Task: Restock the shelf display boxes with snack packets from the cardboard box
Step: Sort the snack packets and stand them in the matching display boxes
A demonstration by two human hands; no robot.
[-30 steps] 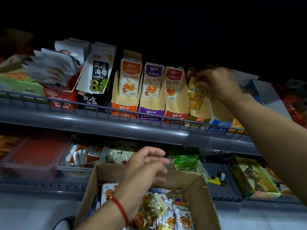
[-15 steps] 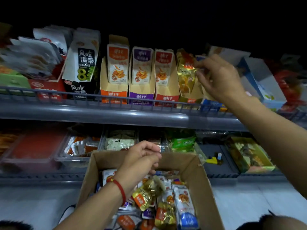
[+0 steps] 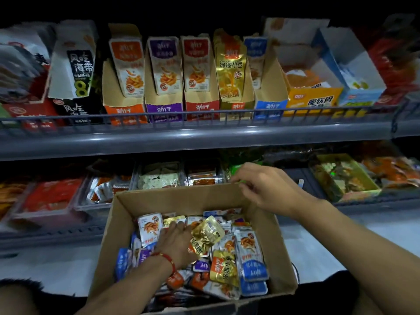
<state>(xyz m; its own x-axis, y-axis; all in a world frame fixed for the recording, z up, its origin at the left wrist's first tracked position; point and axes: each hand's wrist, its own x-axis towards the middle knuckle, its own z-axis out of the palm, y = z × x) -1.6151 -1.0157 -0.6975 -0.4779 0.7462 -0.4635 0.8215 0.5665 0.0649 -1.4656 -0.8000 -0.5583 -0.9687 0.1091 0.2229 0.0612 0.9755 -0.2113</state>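
Nearest, the cardboard box [image 3: 118, 223] holds a loose heap of snack packets [image 3: 247, 248]; the left hand [image 3: 176, 243], a red cord at its wrist, lies palm-down among them, fingers curled onto a crumpled gold packet [image 3: 205, 235]. The right hand [image 3: 264, 189] hangs over the box's far right corner, fingers loosely curled, holding nothing. Beyond, on the upper shelf [image 3: 204, 137], orange, purple, red, gold and blue display boxes [image 3: 163, 110] stand side by side with packets upright.

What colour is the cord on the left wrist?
Red, with a small gold bead; the head view shows the cord clearly.
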